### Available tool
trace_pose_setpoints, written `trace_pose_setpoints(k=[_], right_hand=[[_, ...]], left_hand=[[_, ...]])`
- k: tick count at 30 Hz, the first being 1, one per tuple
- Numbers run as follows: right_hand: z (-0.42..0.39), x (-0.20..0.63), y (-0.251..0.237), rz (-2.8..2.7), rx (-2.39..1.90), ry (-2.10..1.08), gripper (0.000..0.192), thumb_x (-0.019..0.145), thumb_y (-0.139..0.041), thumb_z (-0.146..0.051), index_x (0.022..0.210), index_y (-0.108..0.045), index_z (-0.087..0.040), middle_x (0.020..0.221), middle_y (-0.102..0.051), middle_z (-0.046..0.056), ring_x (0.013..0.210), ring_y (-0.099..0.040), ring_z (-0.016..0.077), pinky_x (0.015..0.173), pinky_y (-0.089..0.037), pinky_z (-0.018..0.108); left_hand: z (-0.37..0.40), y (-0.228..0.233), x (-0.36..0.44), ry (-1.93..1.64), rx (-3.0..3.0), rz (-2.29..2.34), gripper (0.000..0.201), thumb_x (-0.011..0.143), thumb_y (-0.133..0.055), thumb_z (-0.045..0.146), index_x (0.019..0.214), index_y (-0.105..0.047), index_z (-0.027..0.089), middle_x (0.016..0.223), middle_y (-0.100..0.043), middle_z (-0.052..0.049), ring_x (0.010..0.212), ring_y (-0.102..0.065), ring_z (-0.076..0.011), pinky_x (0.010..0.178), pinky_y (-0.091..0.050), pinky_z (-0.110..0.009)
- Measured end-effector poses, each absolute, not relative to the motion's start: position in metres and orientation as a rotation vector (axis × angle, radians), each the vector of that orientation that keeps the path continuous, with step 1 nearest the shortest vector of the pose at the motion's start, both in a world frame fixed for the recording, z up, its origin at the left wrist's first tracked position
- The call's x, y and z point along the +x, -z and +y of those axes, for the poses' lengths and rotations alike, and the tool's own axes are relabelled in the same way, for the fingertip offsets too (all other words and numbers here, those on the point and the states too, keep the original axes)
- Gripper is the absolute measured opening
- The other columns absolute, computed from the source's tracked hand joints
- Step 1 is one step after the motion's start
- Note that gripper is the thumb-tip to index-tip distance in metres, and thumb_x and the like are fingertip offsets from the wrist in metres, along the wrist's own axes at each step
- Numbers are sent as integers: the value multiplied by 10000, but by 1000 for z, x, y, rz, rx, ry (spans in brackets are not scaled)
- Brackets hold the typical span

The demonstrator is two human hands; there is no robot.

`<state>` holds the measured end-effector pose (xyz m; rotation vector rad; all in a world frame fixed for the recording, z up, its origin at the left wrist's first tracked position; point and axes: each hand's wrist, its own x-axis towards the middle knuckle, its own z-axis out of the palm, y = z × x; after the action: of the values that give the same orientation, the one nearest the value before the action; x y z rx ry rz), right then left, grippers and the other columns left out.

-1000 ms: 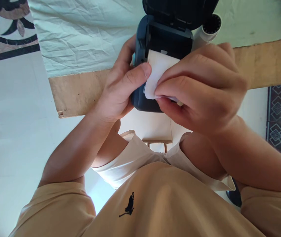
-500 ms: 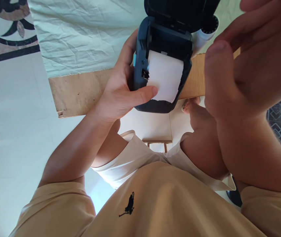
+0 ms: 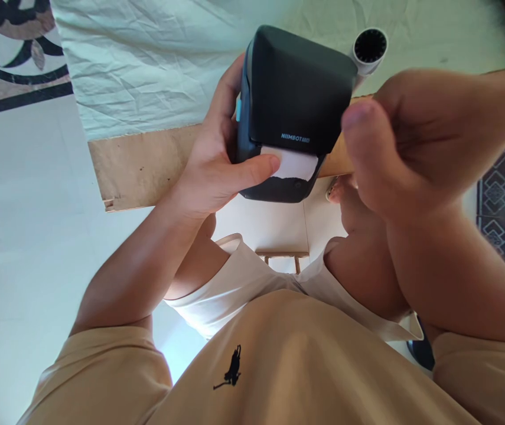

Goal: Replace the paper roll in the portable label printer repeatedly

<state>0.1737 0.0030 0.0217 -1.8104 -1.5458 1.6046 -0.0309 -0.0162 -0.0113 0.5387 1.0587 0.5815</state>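
Note:
A dark label printer [image 3: 300,88] marked NIIMBOT is held above the near table edge, its lid down. My left hand [image 3: 217,153] grips it from the left side, fingers around the back. The left thumb presses on a strip of white label paper [image 3: 299,164] that sticks out from under the lid. My right hand [image 3: 429,136] is just to the right of the printer, slightly blurred. Its thumb stands apart from the other fingers, and nothing shows in it.
Behind the printer, a white cylinder with a black ribbed end [image 3: 370,50] stands on the pale green cloth [image 3: 159,65]. A bare wooden table edge [image 3: 141,165] runs below the cloth. My legs are under the table, and a patterned dark floor border [image 3: 501,206] lies at right.
The printer's lid has swung down over the paper compartment, leaving only the paper's end visible. My right hand has lowered beside the printer. My left hand keeps its grip.

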Motion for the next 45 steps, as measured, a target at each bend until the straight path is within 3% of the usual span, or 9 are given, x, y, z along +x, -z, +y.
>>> trace_pose_setpoints(k=[3, 7, 11, 19, 23, 28, 36, 40, 45], right_hand=[[-1, 172, -20, -1607, -1779, -1585, 601, 863, -504, -473, 414, -360, -100, 404, -232, -4, 469, -142, -3, 515, -106, 260], [-2, 172, -16, -1499, -1886, -1867, 628, 841, -526, -563, 407, -477, -112, 375, -299, -4, 414, -166, -16, 483, -68, 252], [-2, 173, -16, -1393, -1902, -1976, 642, 812, -554, -607, 406, -502, -113, 356, -328, -7, 367, -210, -22, 425, -56, 221], [-6, 174, -11, -1268, -1856, -2060, 693, 739, -579, -696, 365, -488, -120, 329, -404, 6, 307, -326, 4, 327, -196, 168], [-5, 174, -10, -1267, -1847, -2067, 692, 740, -589, -685, 363, -479, -114, 327, -402, 5, 314, -332, 1, 327, -190, 163], [-5, 172, -10, -1304, -1880, -2042, 672, 802, -577, -606, 362, -464, -110, 330, -395, -4, 322, -310, -12, 345, -175, 158], [-6, 173, -9, -1243, -1864, -2084, 665, 734, -629, -643, 371, -466, -110, 329, -389, -3, 321, -307, -6, 342, -172, 168], [-8, 172, -10, -1284, -1867, -2042, 666, 801, -571, -614, 371, -466, -117, 330, -400, -3, 313, -297, -7, 338, -167, 176], [-9, 171, -11, -1314, -1842, -2041, 662, 821, -543, -614, 388, -478, -118, 350, -433, -2, 323, -318, -8, 347, -180, 174]], left_hand=[[-14, 6, -28, -626, 517, 1025, 568, 735, -740, 350, 1226, -481, 231, 1228, -565, -47, 1090, -606, -215, 893, -516, -337], [-8, -3, -26, -562, 417, 1022, 383, 821, -670, 478, 1093, -597, 219, 1039, -639, -74, 944, -603, -218, 748, -521, -323], [-3, -9, -25, -529, 345, 999, 334, 816, -683, 435, 1056, -618, 212, 942, -629, -75, 824, -585, -205, 672, -477, -316], [-7, -4, -24, -565, 388, 1039, 391, 824, -664, 446, 1066, -568, 155, 920, -598, -82, 802, -555, -185, 660, -469, -291], [-9, -2, -22, -568, 395, 1059, 308, 862, -616, 372, 1065, -560, 147, 915, -585, -83, 796, -561, -174, 670, -480, -288], [-10, -4, -19, -564, 398, 1130, 310, 866, -585, 438, 1038, -574, 180, 890, -589, -63, 779, -575, -183, 644, -465, -290], [-6, -3, -24, -525, 366, 1088, 324, 840, -643, 427, 1051, -578, 190, 952, -602, -71, 827, -546, -181, 691, -476, -301], [-5, -5, -24, -528, 301, 1080, 353, 763, -739, 408, 1002, -594, 191, 921, -588, -58, 823, -547, -187, 677, -471, -300], [-9, -2, -23, -572, 311, 1107, 310, 827, -653, 434, 1000, -591, 184, 873, -596, -61, 773, -552, -172, 618, -451, -292]])
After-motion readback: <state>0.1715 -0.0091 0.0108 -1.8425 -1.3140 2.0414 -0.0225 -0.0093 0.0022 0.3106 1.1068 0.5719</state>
